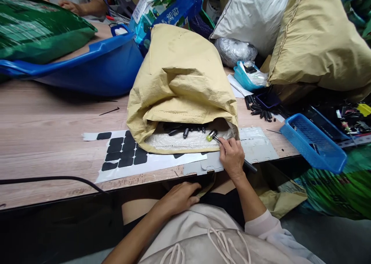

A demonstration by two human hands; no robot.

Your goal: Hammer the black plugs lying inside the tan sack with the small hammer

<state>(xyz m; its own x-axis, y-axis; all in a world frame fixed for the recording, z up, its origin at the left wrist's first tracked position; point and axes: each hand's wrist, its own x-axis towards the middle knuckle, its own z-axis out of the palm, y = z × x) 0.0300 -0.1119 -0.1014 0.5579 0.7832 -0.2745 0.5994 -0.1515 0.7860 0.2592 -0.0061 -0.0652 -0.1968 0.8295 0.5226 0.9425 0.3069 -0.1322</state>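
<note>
Grips the hammer (213,136) in the right hand (232,158), head ahead at the mouth of the sack (185,68); likely stiff, head-heavy, best held mid-handle. Rests the loosely bent left hand (181,198) on the lap (216,199); cannot tell whether pinching anything. Beyond, black parts (186,133) under an obstructive flap (185,110); rightward, blue basket (334,161).

Right grip (232,155): curled tight, forearm (251,196) forward | left grip (180,197): low, slack (back uppermost)
</note>
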